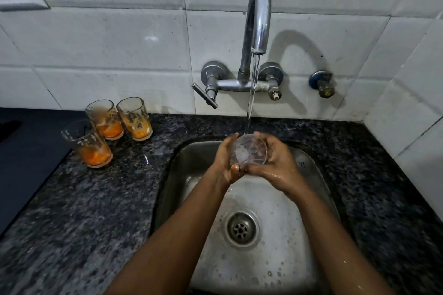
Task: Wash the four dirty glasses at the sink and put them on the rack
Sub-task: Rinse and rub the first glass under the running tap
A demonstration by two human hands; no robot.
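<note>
Over the steel sink (318, 182) I hold a clear glass (249, 151), its open mouth turned toward me, under the water running from the tap (257, 19). My left hand (226, 160) wraps its left side and my right hand (278, 163) wraps its right side; both are wet. Three dirty glasses with orange dregs stand upright on the counter left of the sink: one nearest me (87, 143), one behind it (105, 118), one further right (134, 118). No rack is in view.
The dark speckled granite counter (91, 211) surrounds the sink. A lever handle (205, 96) sticks out at the tap's left and a valve (322, 84) from the tiled wall at right. A dark panel (26, 155) lies at far left. The drain (242, 229) is open.
</note>
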